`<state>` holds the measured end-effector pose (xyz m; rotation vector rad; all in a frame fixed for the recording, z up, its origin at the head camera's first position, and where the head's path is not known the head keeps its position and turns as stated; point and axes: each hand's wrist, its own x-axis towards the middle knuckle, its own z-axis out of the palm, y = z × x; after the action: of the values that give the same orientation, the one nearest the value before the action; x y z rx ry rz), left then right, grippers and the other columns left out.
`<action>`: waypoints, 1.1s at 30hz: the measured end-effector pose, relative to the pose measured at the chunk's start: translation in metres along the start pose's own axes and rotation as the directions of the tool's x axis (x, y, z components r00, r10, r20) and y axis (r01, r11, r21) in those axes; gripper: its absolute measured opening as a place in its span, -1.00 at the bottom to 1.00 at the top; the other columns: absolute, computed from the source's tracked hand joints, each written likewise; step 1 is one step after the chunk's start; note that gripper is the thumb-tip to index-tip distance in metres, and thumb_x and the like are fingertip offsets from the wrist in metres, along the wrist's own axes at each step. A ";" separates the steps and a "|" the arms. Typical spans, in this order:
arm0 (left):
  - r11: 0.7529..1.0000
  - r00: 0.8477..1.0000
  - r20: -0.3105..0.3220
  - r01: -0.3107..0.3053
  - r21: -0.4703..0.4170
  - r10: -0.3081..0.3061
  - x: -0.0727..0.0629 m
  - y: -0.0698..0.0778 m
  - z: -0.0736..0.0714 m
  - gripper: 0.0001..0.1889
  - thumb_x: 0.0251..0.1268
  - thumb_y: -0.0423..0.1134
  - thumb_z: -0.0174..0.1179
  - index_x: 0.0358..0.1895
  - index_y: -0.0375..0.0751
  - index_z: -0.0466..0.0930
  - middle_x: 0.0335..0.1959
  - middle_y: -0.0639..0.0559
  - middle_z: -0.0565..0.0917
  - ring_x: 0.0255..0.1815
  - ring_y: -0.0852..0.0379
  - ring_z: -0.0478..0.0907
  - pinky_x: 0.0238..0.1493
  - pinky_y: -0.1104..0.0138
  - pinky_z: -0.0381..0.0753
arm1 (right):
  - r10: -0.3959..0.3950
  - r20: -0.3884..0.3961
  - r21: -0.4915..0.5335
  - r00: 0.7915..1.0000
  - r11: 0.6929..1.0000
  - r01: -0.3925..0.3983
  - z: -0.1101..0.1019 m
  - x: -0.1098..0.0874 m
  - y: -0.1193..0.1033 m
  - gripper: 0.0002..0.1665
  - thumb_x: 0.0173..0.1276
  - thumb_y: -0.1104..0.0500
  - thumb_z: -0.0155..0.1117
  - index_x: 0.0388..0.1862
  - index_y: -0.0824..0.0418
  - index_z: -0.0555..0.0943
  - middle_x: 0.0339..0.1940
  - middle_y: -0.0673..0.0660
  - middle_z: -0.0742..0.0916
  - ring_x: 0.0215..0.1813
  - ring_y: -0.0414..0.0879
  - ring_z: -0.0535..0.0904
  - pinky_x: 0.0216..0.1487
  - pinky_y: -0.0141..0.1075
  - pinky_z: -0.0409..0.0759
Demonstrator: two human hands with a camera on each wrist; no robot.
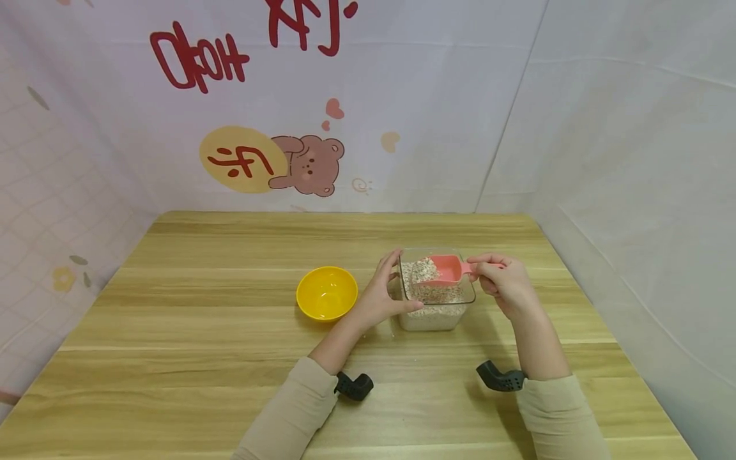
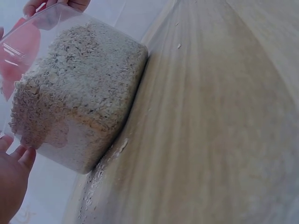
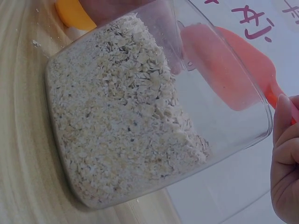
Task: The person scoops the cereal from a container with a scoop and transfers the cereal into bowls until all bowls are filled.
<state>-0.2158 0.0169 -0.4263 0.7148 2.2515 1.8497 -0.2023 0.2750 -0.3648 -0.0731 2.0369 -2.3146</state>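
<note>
A wooden table (image 1: 201,338) fills the space before me, and on it stands 1 clear container (image 1: 434,321) of oat flakes (image 3: 117,112). To its left is 1 yellow bowl (image 1: 324,291), near the forearm. The left hand (image 1: 376,300), spread wide, grips the container's left side, thumb at the near rim. The right hand (image 1: 507,281), fingers curled, pinches the handle of 1 pink scoop (image 1: 450,269), which holds flakes at the container's mouth. Loose flakes (image 2: 95,186) dot the tabletop beside the container.
</note>
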 end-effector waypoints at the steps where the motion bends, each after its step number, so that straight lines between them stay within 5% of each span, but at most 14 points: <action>1: 1.000 1.000 0.001 0.003 0.002 -0.003 0.000 0.000 0.000 0.09 0.01 -0.17 0.46 0.53 0.27 -0.15 0.51 0.22 -0.05 0.39 -0.06 0.17 0.25 0.01 0.32 | 0.000 0.000 0.004 1.000 1.000 0.000 0.000 0.000 0.000 -0.71 0.35 0.44 0.08 -0.36 0.20 0.72 -0.65 0.04 0.67 -0.76 -0.29 0.20 -0.62 -0.30 -0.06; 24: 0.998 0.999 -0.032 0.015 0.067 -0.013 -0.010 0.022 -0.018 0.13 -0.10 -0.13 0.54 0.52 0.21 -0.07 0.48 0.02 0.04 0.39 -0.27 0.12 0.18 -0.20 0.31 | -0.045 -0.022 0.079 0.999 0.996 0.047 0.006 -0.007 -0.010 -0.68 0.37 0.45 0.06 -0.38 0.20 0.73 -0.65 0.07 0.67 -0.77 -0.28 0.25 -0.69 -0.45 0.09; 33: 0.995 0.998 -0.054 0.017 0.100 -0.012 -0.020 0.023 -0.031 0.14 -0.15 -0.09 0.56 0.49 0.37 -0.05 0.48 0.15 0.04 0.38 -0.19 0.14 0.17 -0.21 0.31 | -0.050 -0.021 0.126 0.999 0.991 0.052 0.017 -0.010 -0.012 -0.63 0.36 0.49 0.02 -0.40 0.22 0.73 -0.66 0.08 0.67 -0.76 -0.28 0.28 -0.67 -0.43 0.03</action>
<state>-0.2047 -0.0163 -0.4008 0.6693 2.3908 1.7806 -0.1914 0.2604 -0.3510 -0.1006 1.9117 -2.4775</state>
